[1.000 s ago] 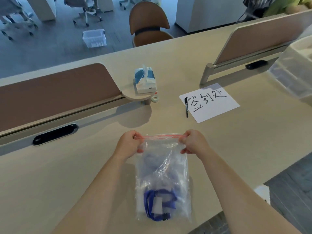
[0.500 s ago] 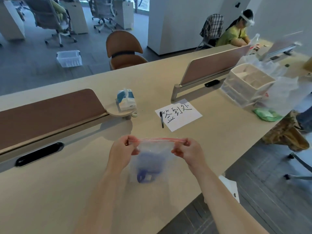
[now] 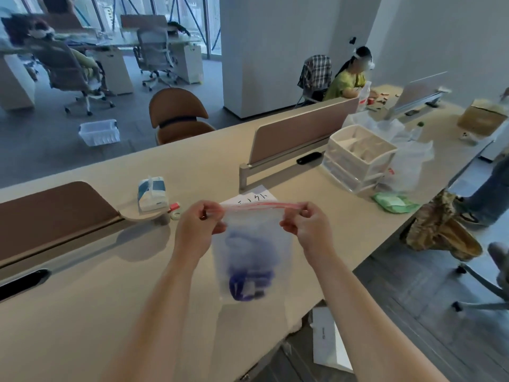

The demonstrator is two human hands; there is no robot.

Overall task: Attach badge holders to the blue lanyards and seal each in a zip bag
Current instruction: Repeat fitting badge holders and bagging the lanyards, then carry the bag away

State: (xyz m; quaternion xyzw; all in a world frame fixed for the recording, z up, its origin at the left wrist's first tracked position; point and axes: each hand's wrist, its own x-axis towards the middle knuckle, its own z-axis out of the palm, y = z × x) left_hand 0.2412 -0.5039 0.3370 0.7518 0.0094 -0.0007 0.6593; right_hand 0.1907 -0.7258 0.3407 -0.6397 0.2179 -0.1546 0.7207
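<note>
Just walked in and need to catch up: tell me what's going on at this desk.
A person holds a clear zip bag above the desk, the left hand pinching one end of its red zip strip and the right hand the other. A blue lanyard lies bunched at the bag's bottom. Too blurred to tell whether the strip is fully sealed.

zip bag [image 3: 254,244]: clear (red strip) | lanyard [image 3: 248,282]: blue | desk [image 3: 82,312]: beige

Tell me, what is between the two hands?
In the head view, the red zip strip of the clear bag runs from the left hand to the right hand, each pinching an end. The blue lanyard sits inside the bag below.
</note>
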